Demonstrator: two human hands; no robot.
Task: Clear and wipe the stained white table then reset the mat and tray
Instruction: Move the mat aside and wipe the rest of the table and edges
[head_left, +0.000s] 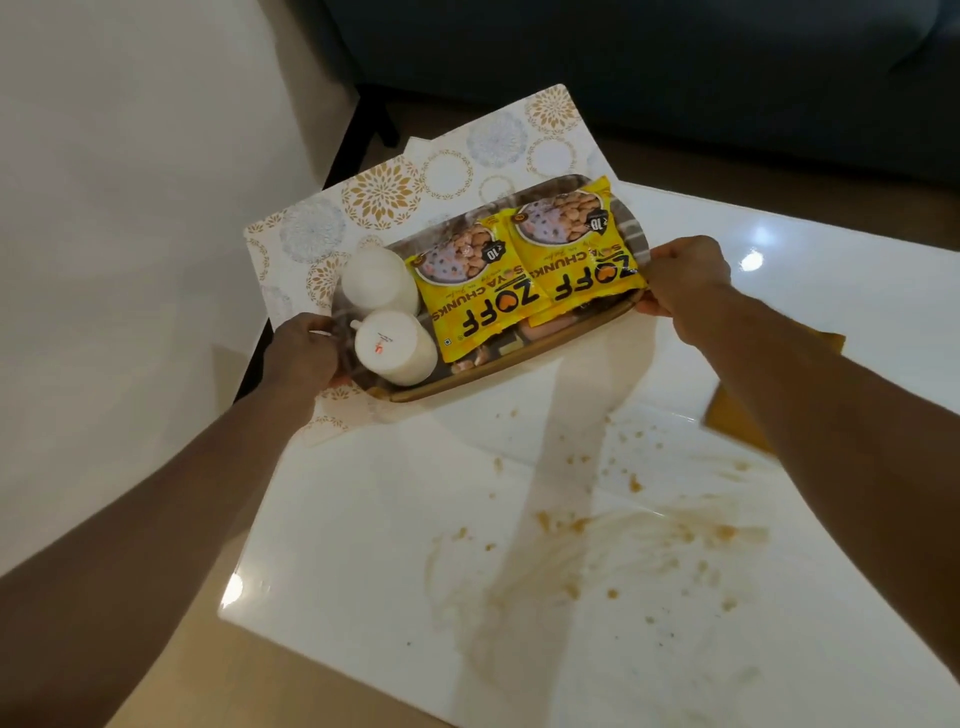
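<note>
Tray gripped at both short ends, above the far left part of the stained table.

Left hand (304, 351) and right hand (685, 275) each curl round an end of the oval tray (519, 358), which sits over the patterned mat (374, 197). On the tray: two yellow packets (530, 280) printed "ZOFF", "SOYA CHUNKS" and "10", read upside down; smaller print illegible. Two white cups (387, 317) lie beside them, the nearer with a small red base mark, unreadable. White table (363, 519) carries brown smears and crumbs. Right forearm partly hides an orange-brown cloth (737, 421). Tray's printed picture mostly covered.
</note>
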